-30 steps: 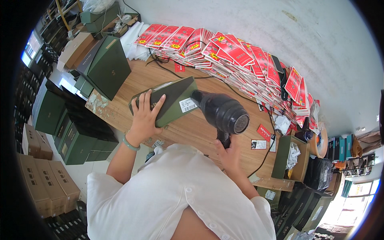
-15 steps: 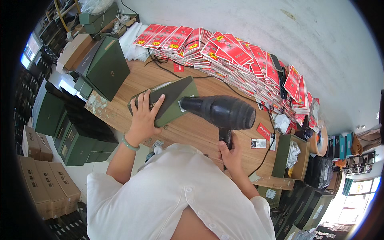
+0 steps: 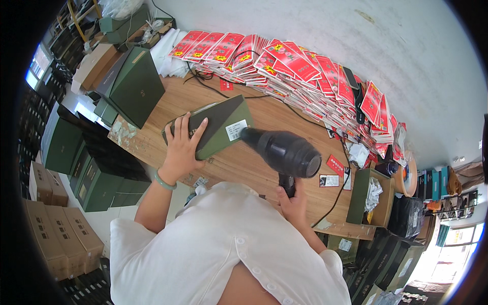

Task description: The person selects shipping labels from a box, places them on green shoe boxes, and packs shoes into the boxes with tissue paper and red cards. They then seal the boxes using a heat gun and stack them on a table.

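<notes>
A dark green shoebox (image 3: pixel 219 118) sits tilted on the wooden table, a white label (image 3: pixel 236 130) on its end face. My left hand (image 3: pixel 182 145) grips its near left part, fingers spread over the dark top and thumb at the near side. In my right hand (image 3: pixel 294 204) is the handle of a black hair dryer (image 3: pixel 285 150). Its nozzle points left at the label and appears very close to its right edge; whether they touch I cannot tell.
Red printed packets (image 3: pixel 284 68) lie heaped along the wall, with a black cable (image 3: pixel 300 118) in front. Another green box (image 3: pixel 137 84) stands at the table's left. An open box (image 3: pixel 370 195) with crumpled paper is at the right. Small cards (image 3: pixel 329 180) lie nearby.
The hair dryer has tipped and shifted slightly down and right, its nozzle uncovering most of the label. My left hand and the shoebox have barely moved.
</notes>
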